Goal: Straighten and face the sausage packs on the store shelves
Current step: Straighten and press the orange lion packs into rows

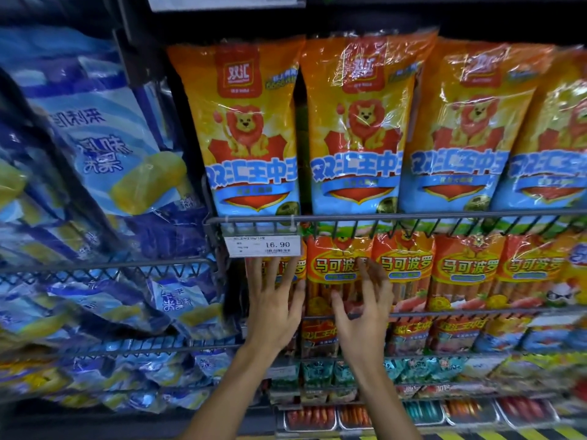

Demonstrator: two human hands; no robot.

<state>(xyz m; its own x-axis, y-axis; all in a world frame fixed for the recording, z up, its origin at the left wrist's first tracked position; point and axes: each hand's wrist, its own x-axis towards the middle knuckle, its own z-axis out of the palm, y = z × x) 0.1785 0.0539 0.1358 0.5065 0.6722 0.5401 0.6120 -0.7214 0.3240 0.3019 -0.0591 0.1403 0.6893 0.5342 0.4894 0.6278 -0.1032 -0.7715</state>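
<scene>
Both your bare forearms rise from the bottom edge, angled up and slightly inward. Your left hand (275,308) is spread flat, fingers straight and fanned upward, palm facing away from you. Your right hand (362,308) sits just beside it (not touching), fingers loosely bent and splayed, thumb out to the left, gripping nothing.

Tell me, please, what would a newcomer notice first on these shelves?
First, the tall orange lion packs standing in a row on the upper wire shelf. Below them, the left hand and the right hand reach with spread fingers to the red-orange sausage packs, just under a white price tag. Blue packs lean at far left.
</scene>
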